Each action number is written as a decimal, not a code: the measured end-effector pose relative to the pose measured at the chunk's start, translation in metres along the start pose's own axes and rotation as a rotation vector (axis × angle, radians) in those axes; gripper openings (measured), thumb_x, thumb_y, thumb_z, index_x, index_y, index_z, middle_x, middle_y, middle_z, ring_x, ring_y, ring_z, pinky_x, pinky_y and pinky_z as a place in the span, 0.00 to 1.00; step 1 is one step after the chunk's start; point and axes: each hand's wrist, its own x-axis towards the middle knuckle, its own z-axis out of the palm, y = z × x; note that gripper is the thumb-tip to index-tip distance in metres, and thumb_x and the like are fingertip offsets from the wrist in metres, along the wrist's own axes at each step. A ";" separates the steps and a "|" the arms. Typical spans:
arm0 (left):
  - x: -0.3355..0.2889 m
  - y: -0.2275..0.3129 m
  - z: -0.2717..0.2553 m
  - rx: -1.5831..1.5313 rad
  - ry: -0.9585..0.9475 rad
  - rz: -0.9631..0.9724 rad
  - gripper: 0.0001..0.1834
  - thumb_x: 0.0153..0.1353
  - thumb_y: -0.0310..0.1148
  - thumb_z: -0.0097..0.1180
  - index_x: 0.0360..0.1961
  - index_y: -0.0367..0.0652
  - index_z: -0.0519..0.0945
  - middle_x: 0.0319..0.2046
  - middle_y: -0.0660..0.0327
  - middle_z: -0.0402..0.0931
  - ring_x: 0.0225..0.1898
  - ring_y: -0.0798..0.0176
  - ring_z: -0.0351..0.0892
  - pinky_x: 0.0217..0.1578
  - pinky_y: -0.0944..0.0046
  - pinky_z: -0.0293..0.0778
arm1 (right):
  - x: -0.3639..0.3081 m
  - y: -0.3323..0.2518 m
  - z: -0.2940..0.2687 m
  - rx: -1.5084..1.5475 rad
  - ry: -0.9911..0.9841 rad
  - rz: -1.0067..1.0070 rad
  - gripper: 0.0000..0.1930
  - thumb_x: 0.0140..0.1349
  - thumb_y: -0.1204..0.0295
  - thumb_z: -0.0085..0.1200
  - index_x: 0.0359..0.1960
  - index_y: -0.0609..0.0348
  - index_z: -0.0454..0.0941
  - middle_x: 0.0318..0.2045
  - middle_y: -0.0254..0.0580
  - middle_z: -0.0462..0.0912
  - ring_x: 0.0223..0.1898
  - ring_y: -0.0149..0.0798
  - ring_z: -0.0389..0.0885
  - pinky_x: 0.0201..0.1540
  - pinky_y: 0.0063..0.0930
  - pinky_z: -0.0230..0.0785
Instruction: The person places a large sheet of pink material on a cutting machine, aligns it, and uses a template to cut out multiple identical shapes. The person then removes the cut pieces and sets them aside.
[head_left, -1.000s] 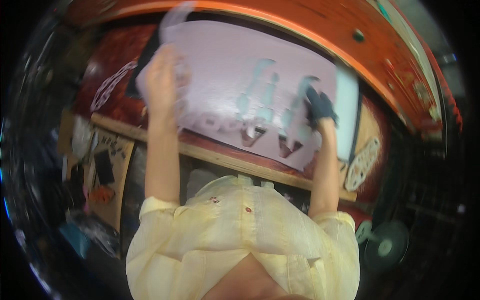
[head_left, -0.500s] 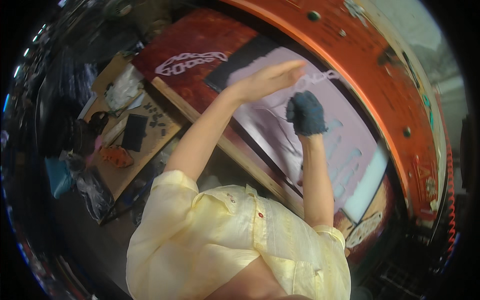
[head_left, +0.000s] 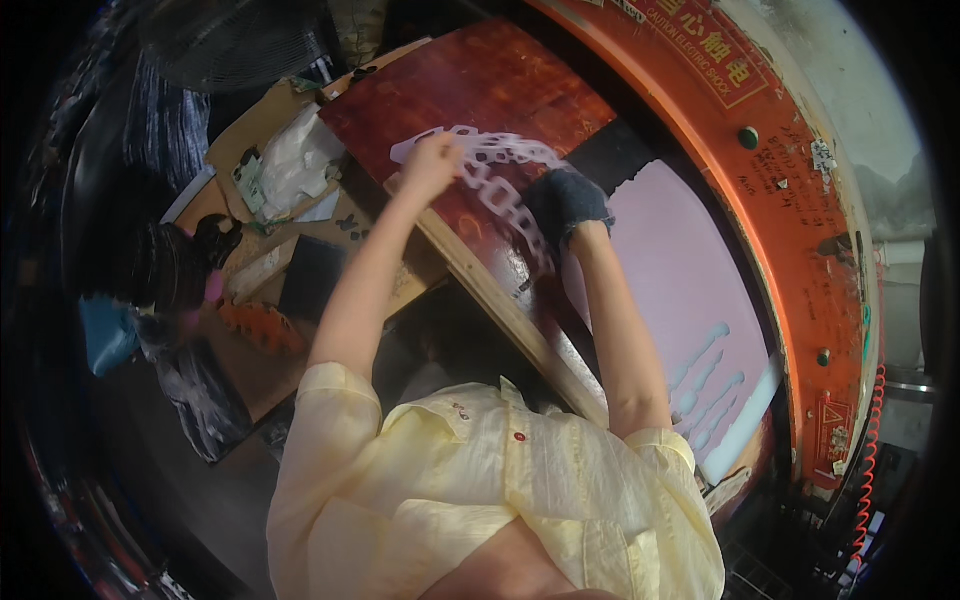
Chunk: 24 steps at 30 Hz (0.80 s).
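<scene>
A pale lilac openwork strip (head_left: 497, 200), cut like chain links, dangles over the reddish-brown board (head_left: 520, 70). My bare left hand (head_left: 432, 168) is closed on its upper left end. Behind it lies another pale openwork strip (head_left: 520, 150), its left part partly covered by that hand. My right hand (head_left: 567, 205), in a dark knit glove, is beside the dangling strip, over the board's right end; blur and the glove hide its fingers, so I cannot tell whether it grips. Right of it is a lilac sheet (head_left: 655, 240) with finger-shaped grooves and a pale blue edge.
An orange machine frame (head_left: 775, 200) curves along the far and right side. A wooden bar (head_left: 500, 305) edges the board nearest me. On the left, a cardboard-topped surface carries a clear plastic bag (head_left: 300, 165), a black rectangular pad (head_left: 312, 280) and an orange-and-black item (head_left: 262, 326).
Both hands have moved left from the lilac sheet to the reddish-brown board. An openwork strip at the sheet's far edge is now off it, hanging from my left hand. The view has shifted.
</scene>
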 end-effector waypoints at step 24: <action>0.042 -0.064 -0.074 0.295 0.184 -0.092 0.14 0.58 0.37 0.54 0.41 0.41 0.81 0.29 0.57 0.82 0.29 0.60 0.81 0.27 0.62 0.74 | 0.032 -0.009 0.052 -0.299 -0.059 0.434 0.17 0.62 0.63 0.45 0.52 0.49 0.70 0.46 0.55 0.77 0.47 0.55 0.77 0.46 0.44 0.70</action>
